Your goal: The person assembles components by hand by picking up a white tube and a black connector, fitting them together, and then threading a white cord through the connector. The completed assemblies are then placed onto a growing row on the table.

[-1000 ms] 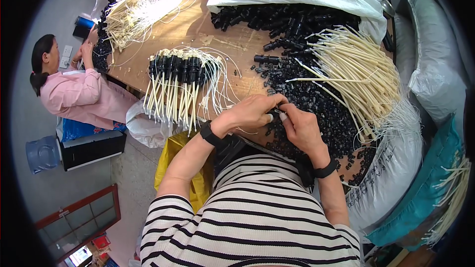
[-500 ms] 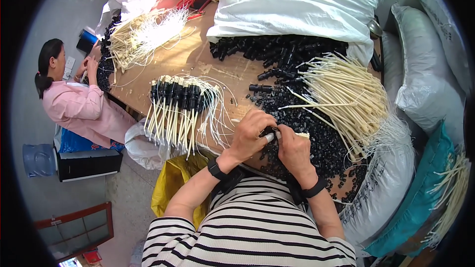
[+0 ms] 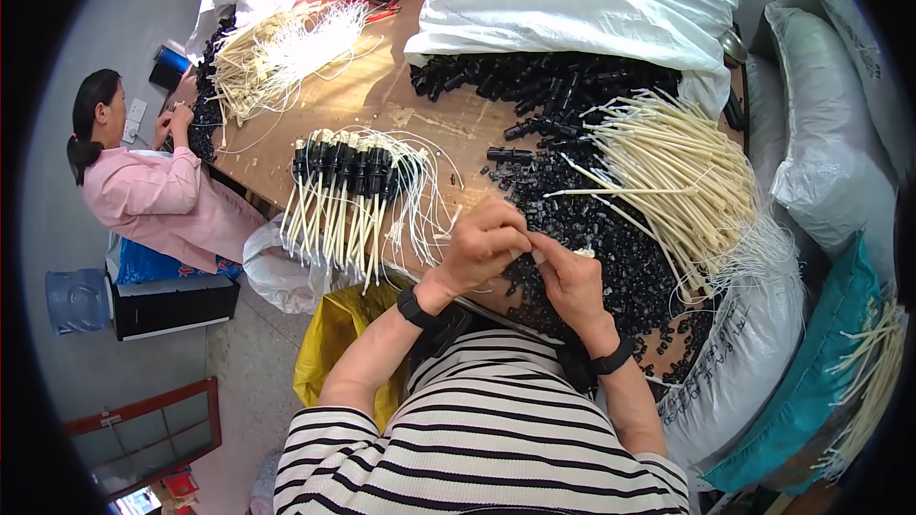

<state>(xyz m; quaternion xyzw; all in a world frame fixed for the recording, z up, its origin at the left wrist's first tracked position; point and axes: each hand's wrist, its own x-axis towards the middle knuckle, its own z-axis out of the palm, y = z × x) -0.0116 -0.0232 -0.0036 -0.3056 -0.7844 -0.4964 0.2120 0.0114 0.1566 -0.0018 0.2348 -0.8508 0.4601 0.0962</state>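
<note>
My left hand (image 3: 485, 246) and my right hand (image 3: 572, 288) meet at the fingertips over the near table edge, both closed in a pinch. What lies between the fingers is mostly hidden. A cream-coloured end (image 3: 584, 253) shows just beyond my right hand. Under and beside that hand spreads a heap of small black plastic parts (image 3: 611, 262). Left of my left hand lies a row of black sleeves (image 3: 343, 170) with cream tubes and thin white wires. A thick bundle of loose cream tubes (image 3: 677, 186) rests on the heap to the right.
A large white sack (image 3: 572, 5) spills bigger black fittings (image 3: 553, 86) at the back. More cream tubes with wires (image 3: 277, 62) lie at the far left, near a co-worker in pink (image 3: 162, 191). Full sacks (image 3: 830, 114) crowd the right side; a yellow bag (image 3: 343, 343) hangs by the front edge.
My fingertips have drawn closer together, and the black piece seen between them before is now covered. Both hands have risen slightly. The view has shifted a little.
</note>
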